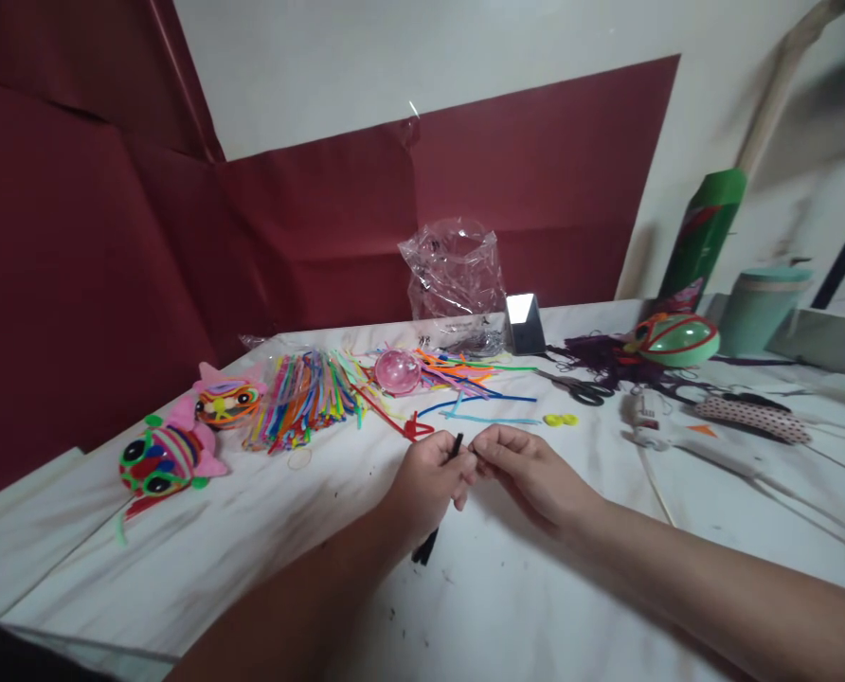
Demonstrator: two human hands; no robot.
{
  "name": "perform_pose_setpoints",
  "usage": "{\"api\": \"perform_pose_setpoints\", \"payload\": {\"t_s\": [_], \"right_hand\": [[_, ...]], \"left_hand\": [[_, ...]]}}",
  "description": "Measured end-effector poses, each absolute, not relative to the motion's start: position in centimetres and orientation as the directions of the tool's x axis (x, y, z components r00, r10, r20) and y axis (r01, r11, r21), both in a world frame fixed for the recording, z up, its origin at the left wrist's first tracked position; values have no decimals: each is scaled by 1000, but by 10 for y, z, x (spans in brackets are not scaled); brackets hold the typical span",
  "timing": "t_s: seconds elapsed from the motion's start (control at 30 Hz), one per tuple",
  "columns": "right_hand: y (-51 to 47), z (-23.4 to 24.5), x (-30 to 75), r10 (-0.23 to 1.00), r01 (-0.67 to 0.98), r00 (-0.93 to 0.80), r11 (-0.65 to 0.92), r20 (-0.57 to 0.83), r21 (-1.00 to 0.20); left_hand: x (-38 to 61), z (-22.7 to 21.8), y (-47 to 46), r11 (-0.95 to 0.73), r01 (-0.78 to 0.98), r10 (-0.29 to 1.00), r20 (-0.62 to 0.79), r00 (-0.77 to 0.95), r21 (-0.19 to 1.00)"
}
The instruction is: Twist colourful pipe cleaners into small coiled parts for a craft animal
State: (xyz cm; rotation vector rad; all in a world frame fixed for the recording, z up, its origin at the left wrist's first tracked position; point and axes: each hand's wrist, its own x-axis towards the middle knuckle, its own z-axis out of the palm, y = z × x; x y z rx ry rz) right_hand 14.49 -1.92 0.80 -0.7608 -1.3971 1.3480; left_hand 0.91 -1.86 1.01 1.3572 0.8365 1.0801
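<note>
Over the middle of the table, my left hand [422,483] is closed around black pipe cleaners [426,547]. Their lower ends hang below the palm, and a short black end sticks up past the thumb. My right hand [518,466] meets it from the right, with thumb and forefinger pinched on a thin dark end beside the left fingertips. Just beyond the hands lie a bent red pipe cleaner [417,429], a light blue one [497,419] and small yellow pieces [560,420].
Left are two colourful fish-like crafts [170,457] and a bundle of pipe cleaners [313,398]. A pink clear ball [397,372], black-handled scissors [584,390] and a phone [525,325] lie behind. At right are a glue gun [654,431], a green balloon-like craft [680,341] and a cup [764,308].
</note>
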Motion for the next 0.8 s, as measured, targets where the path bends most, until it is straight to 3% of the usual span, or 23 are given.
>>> {"api": "perform_pose_setpoints", "payload": {"t_s": [0.1,0.2,0.37,0.47,0.57,0.67,0.7,0.8], "right_hand": [[-17,6,152,941,-49,-210,262,266,-964],[-13,8,161,950,135,-152,293,272,-947],[-14,11,164,911,195,-359,284,201,-939],[-10,10,164,935,188,-291,266,205,-946],[9,11,177,974,-49,-16,223,224,-974],[32,14,198,969,-341,162,232,186,-911],[38,15,205,977,-376,150,199,152,-905],[49,10,216,1000,-223,-6,26,28,-975]], "left_hand": [[8,5,-17,-125,27,938,109,329,992],[9,2,-19,-36,109,919,-10,393,993],[11,5,-27,69,162,869,-139,476,984],[6,3,-21,6,241,846,-134,517,971],[-7,-1,0,-101,325,885,-64,461,940],[-26,-4,28,-284,506,958,220,184,815],[-32,-6,36,-336,610,933,343,110,718],[-47,-11,55,-338,687,908,415,59,643]]}}
